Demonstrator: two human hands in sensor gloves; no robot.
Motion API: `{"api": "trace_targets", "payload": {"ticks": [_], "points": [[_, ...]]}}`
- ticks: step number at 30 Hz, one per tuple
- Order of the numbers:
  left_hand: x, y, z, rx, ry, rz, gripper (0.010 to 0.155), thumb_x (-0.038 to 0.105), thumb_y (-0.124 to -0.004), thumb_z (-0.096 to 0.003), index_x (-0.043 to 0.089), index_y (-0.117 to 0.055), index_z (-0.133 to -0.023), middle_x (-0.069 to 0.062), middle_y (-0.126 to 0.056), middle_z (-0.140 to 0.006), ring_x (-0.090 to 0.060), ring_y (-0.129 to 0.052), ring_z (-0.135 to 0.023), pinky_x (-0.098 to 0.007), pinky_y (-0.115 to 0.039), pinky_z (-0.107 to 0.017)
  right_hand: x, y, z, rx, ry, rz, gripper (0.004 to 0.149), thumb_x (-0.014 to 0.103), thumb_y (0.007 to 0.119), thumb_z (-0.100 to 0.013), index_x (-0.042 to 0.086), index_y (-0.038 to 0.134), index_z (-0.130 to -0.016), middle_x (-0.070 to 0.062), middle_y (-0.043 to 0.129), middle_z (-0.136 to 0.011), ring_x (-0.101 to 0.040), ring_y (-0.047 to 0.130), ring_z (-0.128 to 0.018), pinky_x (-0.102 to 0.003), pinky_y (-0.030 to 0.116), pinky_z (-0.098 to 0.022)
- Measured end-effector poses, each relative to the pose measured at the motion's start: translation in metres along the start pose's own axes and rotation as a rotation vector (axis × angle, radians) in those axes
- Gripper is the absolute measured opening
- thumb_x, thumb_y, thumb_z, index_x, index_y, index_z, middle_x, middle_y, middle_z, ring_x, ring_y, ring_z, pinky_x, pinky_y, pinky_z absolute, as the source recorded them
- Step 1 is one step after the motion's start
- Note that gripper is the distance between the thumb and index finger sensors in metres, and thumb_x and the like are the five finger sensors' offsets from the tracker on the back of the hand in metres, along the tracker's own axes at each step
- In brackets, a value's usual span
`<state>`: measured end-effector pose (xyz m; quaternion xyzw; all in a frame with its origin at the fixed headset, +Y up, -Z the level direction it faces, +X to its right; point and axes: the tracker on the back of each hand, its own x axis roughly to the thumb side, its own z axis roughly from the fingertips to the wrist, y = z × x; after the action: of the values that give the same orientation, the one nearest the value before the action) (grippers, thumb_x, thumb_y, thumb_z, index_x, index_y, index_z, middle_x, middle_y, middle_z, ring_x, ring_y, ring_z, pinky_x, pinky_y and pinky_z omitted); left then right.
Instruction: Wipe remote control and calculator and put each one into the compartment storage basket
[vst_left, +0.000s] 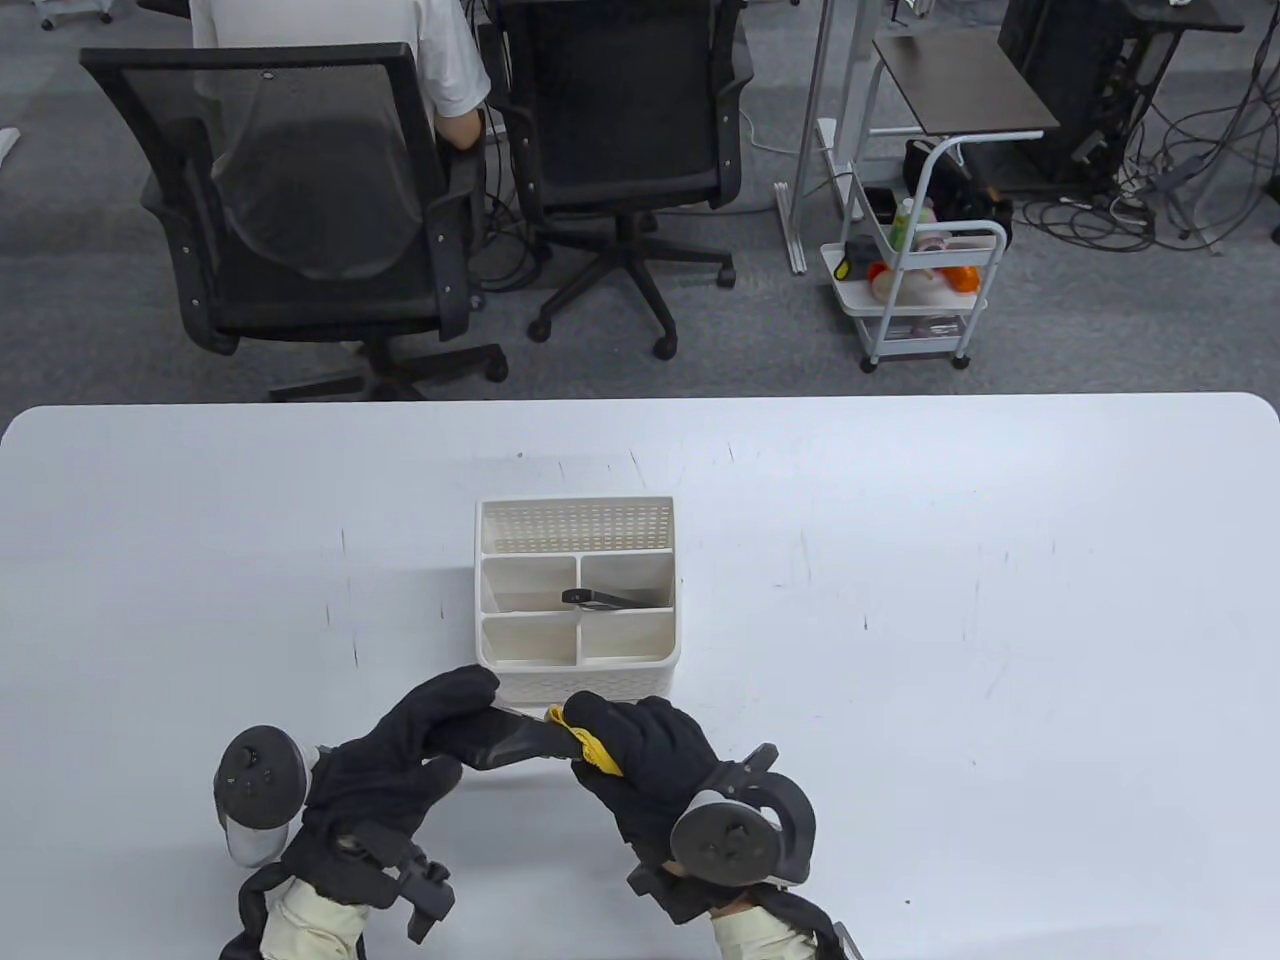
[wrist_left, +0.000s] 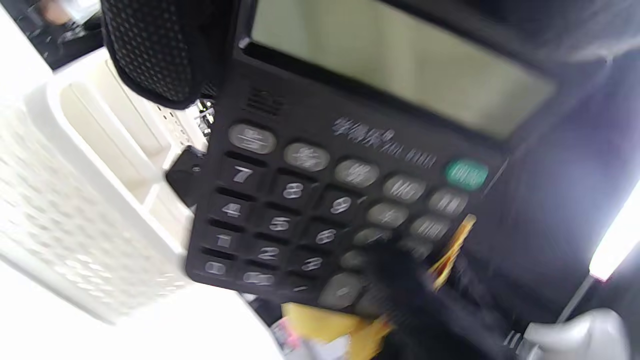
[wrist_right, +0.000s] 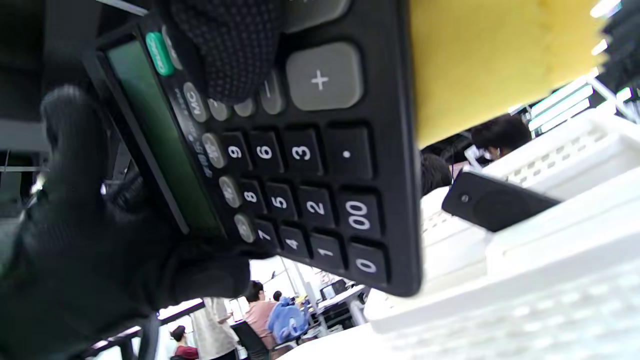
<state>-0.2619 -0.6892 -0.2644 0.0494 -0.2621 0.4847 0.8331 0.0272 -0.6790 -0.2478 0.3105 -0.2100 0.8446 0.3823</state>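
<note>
- L hand (vst_left: 400, 760) grips calculator (vst_left: 500, 742) at lower centre, above bench (vst_left: 1000, 600).
- R hand (vst_left: 650, 765) pinches yellow cloth (vst_left: 592, 748) against its keys.
- Remote (vst_left: 610, 598) lies in basket (vst_left: 577, 668), mid-right compartment.

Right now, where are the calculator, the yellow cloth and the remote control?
calculator (wrist_right: 300, 190), right wrist view, on its number keys.
yellow cloth (wrist_right: 490, 65), right wrist view, on its flat face.
remote control (vst_left: 605, 598), table view, on its end sticking out of a basket compartment.

black calculator (wrist_left: 320, 200), yellow cloth (vst_left: 592, 750)
</note>
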Motion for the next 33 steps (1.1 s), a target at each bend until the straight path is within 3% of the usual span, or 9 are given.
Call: {"api": "trace_targets", "payload": {"ticks": [2, 4, 5, 10, 13, 19, 33], "points": [[0.007, -0.001, -0.001, -0.011, 0.012, -0.222, 0.072, 0.059, -0.086, -0.0388, 0.034, -0.064, -0.103, -0.002, -0.078, -0.103, -0.038, -0.095, -0.082, -0.046, -0.089, -0.054, -0.002, 0.0, 0.0, 0.027, 0.012, -0.044, 0.053, 0.024, 0.084, -0.049, 0.002, 0.076, -0.096, -0.016, 0.093, -0.084, -0.036, 0.096, -0.069, -0.063, 0.072, -0.056], [0.01, -0.002, 0.0, 0.054, 0.018, -0.344, 0.059, 0.05, -0.091, -0.0414, 0.038, -0.071, -0.096, 0.001, -0.089, -0.093, -0.031, -0.106, -0.07, -0.042, -0.095, -0.046, -0.004, 0.003, 0.001, 0.05, 0.019, -0.063, 0.053, 0.023, 0.085, -0.049, 0.001, 0.076, -0.096, -0.016, 0.093, -0.083, -0.035, 0.097, -0.067, -0.062, 0.073, -0.056], [0.01, -0.002, 0.001, 0.096, 0.011, -0.346, 0.056, 0.048, -0.093, -0.0403, 0.039, -0.076, -0.093, 0.002, -0.094, -0.089, -0.03, -0.108, -0.066, -0.042, -0.097, -0.043, -0.005, 0.005, 0.001, 0.053, 0.022, -0.077, 0.054, 0.023, 0.085, -0.049, 0.0, 0.076, -0.097, -0.016, 0.093, -0.083, -0.035, 0.097, -0.067, -0.062, 0.072, -0.056], [0.005, 0.002, 0.003, 0.097, 0.034, -0.288, 0.055, 0.05, -0.092, -0.0383, 0.039, -0.08, -0.091, 0.0, -0.097, -0.085, -0.032, -0.109, -0.066, -0.043, -0.097, -0.043, -0.005, 0.01, 0.001, 0.051, 0.044, -0.131, 0.056, 0.022, 0.086, -0.049, 0.0, 0.073, -0.099, -0.017, 0.092, -0.084, -0.036, 0.096, -0.067, -0.062, 0.071, -0.056], [0.007, 0.002, 0.003, 0.173, 0.031, -0.29, 0.052, 0.05, -0.089, -0.0366, 0.039, -0.084, -0.087, 0.001, -0.099, -0.084, -0.033, -0.111, -0.062, -0.043, -0.098, -0.04, -0.005, 0.01, 0.002, 0.022, 0.04, -0.125, 0.058, 0.024, 0.085, -0.05, 0.001, 0.071, -0.101, -0.016, 0.091, -0.087, -0.036, 0.094, -0.07, -0.064, 0.068, -0.058], [0.012, 0.003, 0.005, 0.226, 0.023, -0.346, 0.051, 0.05, -0.088, -0.0361, 0.04, -0.085, -0.086, 0.002, -0.099, -0.084, -0.033, -0.114, -0.055, -0.041, -0.1, -0.035, -0.008, 0.004, 0.003, -0.018, 0.059, -0.229, 0.053, 0.029, 0.077, -0.055, 0.006, 0.072, -0.103, -0.018, 0.09, -0.093, -0.042, 0.089, -0.079, -0.071, 0.061, -0.059], [0.022, 0.014, 0.011, 0.31, -0.083, -0.473, 0.05, 0.046, -0.091, -0.0338, 0.043, -0.085, -0.083, 0.009, -0.096, -0.089, -0.035, -0.108, -0.069, -0.044, -0.097, -0.043, 0.001, 0.004, 0.002, -0.023, -0.004, -0.252, 0.049, 0.03, 0.072, -0.057, 0.01, 0.075, -0.102, -0.016, 0.089, -0.098, -0.043, 0.083, -0.087, -0.075, 0.056, -0.06]]}}
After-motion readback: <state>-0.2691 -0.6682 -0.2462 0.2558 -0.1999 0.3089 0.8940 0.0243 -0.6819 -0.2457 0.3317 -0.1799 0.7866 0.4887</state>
